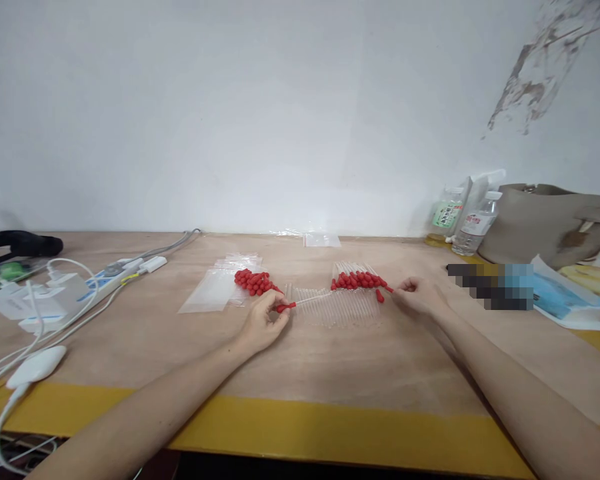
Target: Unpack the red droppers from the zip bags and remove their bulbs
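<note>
My left hand (266, 319) is closed in a pinch on a dropper (313, 297), a slim clear tube with a red rubber bulb at its left end. The tube points right, across a row of clear tubes (343, 310) lying side by side on the table. My right hand (419, 295) has its fingertips pinched on a red bulb (389, 289) at the right end of a heap of red bulbs (359, 281). Pale tubes show behind that heap. One loose bulb (380, 296) lies in front of it. A second red heap (254, 282) sits beyond my left hand, on clear plastic bags (210, 290).
A power strip (111, 277) with chargers and white cables spreads over the left side. Two bottles (477, 223) and a grey bag (545, 223) stand at the back right. Near them lies a blue packet (570, 297). Yellow tape (260, 420) runs along the front edge.
</note>
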